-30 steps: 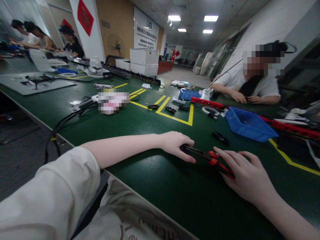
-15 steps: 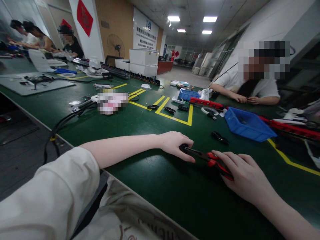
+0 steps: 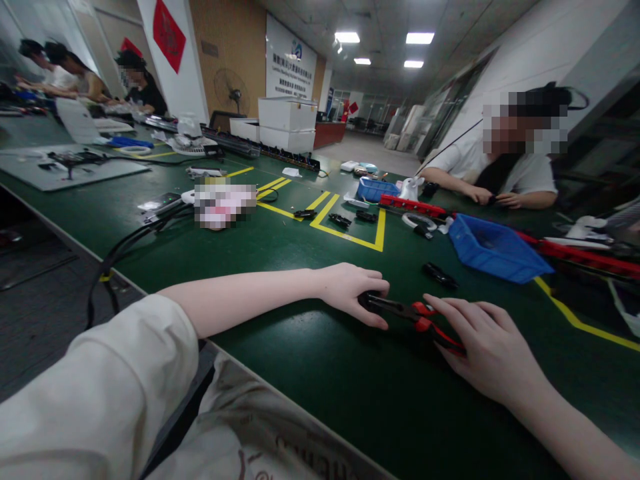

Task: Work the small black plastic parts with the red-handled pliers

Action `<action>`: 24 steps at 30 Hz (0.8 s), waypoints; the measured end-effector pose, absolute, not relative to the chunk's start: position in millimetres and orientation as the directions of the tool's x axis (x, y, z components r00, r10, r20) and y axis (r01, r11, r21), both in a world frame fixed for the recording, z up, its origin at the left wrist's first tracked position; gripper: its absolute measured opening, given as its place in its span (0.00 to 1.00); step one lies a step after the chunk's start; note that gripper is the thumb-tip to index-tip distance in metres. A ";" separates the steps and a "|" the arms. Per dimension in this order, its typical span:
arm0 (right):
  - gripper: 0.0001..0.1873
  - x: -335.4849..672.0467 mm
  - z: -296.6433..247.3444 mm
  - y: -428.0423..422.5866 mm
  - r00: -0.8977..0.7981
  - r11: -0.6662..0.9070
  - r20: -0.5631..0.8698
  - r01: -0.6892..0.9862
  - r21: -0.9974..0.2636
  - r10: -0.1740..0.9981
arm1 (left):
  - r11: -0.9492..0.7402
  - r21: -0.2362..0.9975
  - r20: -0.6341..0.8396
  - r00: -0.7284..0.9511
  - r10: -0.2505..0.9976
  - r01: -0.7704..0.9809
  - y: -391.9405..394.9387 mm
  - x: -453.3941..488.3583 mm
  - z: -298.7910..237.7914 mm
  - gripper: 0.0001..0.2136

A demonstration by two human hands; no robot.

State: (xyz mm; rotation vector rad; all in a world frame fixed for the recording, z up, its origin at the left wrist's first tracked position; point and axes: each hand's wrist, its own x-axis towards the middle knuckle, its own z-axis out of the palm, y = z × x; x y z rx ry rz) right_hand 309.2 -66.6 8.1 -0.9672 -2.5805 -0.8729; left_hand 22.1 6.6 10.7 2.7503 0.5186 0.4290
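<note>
From afar, I had the pliers (image 3: 423,317) over the table (image 3: 280,353), between my left hand (image 3: 346,291) and my right hand (image 3: 493,357). A loose piece (image 3: 439,275) lay behind the pliers, left of a bin (image 3: 500,249); farther back, two more pieces (image 3: 341,221) sat inside a taped outline (image 3: 350,239), with another piece (image 3: 305,214) left of it.

Red-handled pliers (image 3: 421,317) at black part (image 3: 367,301)

Counts: pliers (image 3: 425,325), 1; wearer's hands (image 3: 493,350), 2; blue trays (image 3: 515,268), 2; small black pieces (image 3: 440,275), 4 loose (three far, one near), 1 in hand; co-workers (image 3: 537,173), 4 (one right, three far left).
</note>
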 end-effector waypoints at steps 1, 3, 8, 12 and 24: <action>0.29 309.4 7.8 -66.4 -0.749 0.605 0.423 0.662 0.443 0.509 | -0.890 0.340 0.232 0.890 0.393 0.305 6.7 22.4 10.2 0.23; 0.28 309.8 7.1 -66.3 -0.752 0.616 0.428 0.657 0.434 0.501 | -0.895 0.320 0.230 0.890 0.393 0.312 6.8 22.9 9.5 0.23; 0.26 310.6 6.1 -67.4 -0.751 0.636 0.438 0.655 0.407 0.494 | -0.903 0.292 0.225 0.895 0.385 0.315 6.5 23.2 9.3 0.24; 0.26 311.3 4.4 -66.3 -0.746 0.655 0.424 0.660 0.369 0.514 | -0.897 0.305 0.220 0.893 0.393 0.319 6.3 22.9 9.5 0.24; 0.27 312.0 3.7 -65.3 -0.730 0.630 0.441 0.678 0.379 0.521 | -0.887 0.344 0.201 0.898 0.391 0.309 6.4 22.0 12.1 0.22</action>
